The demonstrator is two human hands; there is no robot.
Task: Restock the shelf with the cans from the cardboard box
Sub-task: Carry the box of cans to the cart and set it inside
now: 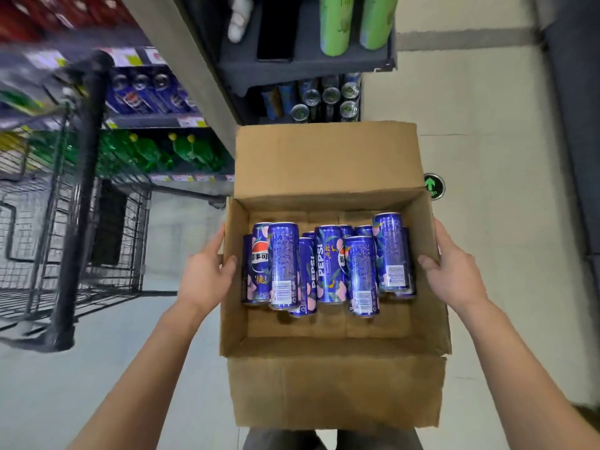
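Note:
An open cardboard box (334,384) is held in front of me with its flaps folded out. Several slim blue Pepsi cans (328,264) lie on their sides inside it, loosely piled. My left hand (207,274) grips the box's left wall, thumb hooked over the rim. My right hand (451,267) grips the right wall the same way. Beyond the box, a dark shelf (305,64) holds tall green cans on top and dark and blue cans (328,99) on the level below.
A black wire shopping cart (78,203) stands at the left on the grey floor. Behind it, shelves carry blue Pepsi bottles and green bottles (168,151). A green arrow marker (433,186) is on the floor right of the box.

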